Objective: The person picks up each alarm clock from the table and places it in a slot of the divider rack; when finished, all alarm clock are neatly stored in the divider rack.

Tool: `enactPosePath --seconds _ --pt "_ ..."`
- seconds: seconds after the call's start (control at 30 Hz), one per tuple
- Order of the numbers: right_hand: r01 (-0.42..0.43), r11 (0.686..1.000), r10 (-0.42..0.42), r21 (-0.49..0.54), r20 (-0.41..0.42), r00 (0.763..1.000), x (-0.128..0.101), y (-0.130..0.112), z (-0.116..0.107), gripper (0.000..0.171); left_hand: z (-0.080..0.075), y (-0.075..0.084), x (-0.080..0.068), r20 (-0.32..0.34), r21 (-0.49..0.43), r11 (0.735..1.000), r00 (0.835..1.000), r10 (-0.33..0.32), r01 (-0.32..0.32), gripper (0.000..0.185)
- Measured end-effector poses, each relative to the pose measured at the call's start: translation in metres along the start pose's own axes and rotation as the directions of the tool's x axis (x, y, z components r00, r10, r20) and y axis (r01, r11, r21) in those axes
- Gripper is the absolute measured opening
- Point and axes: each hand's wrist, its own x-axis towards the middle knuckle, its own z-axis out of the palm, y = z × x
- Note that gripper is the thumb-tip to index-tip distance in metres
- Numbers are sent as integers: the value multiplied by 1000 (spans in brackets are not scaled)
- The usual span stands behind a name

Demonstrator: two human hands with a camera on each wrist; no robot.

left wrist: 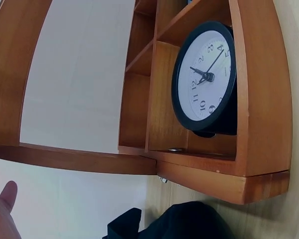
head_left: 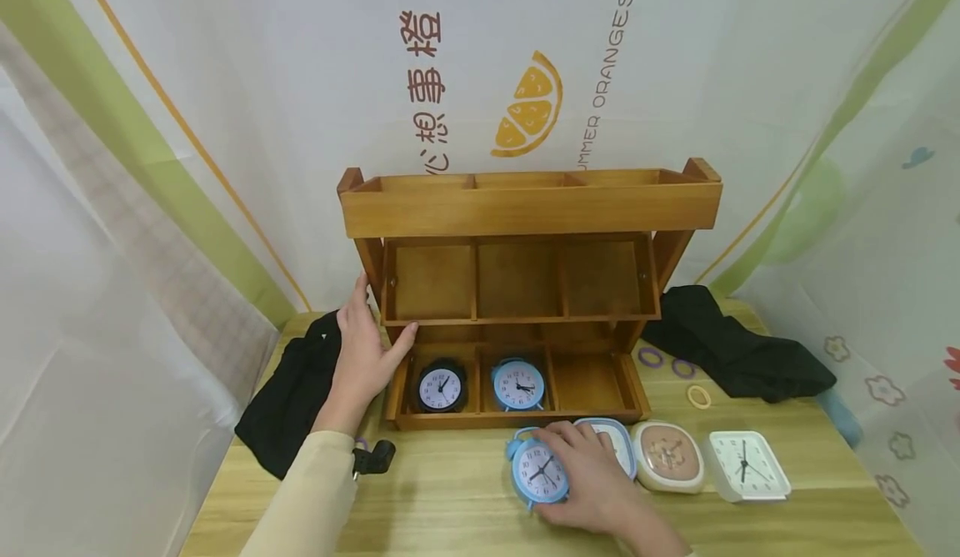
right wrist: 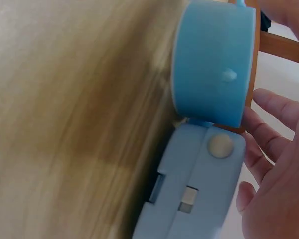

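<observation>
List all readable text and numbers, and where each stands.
"心想事橙": curtain, lowest character partly hidden
"UMMER ORANGES": curtain, start hidden
"10", "11", "12", "2", "3", "4": black clock
Held clock, shelved blue clock, white clock, cream clock, covered clock: too small, blurred or covered to read.

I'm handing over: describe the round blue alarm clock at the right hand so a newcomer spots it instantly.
From the brown wooden compartment shelf, come forward onto the light wooden tabletop. There the bare right hand grips the round light-blue alarm clock. It is the tabletop's leftmost clock and the only round blue one outside the shelf.
</observation>
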Motion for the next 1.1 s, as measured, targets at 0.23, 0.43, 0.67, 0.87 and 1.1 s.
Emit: enactPosePath --seconds 0.23,0.43,0.67,0.87,1.1 --pt "-19 999 19 -49 11 1000 0 -1 4 89 -2 0 -2 -9 23 1000 1000 -6 6 107" --pt "-26 998 27 -53 18 999 2 -2 4 89 -1 -2 -2 -3 26 1000 1000 -13 13 107" --pt "-29 998 29 -54 1 1000 3 -3 4 88 2 -2 -1 11 32 999 999 -31 31 108" --pt "-27 998 27 -54 9 1000 3 -2 5 90 2 -2 -1 26 52 998 999 -45 44 109" --pt "-26 998 27 -54 20 999 3 1 7 91 3 -3 -1 43 64 997 998 -40 37 108"
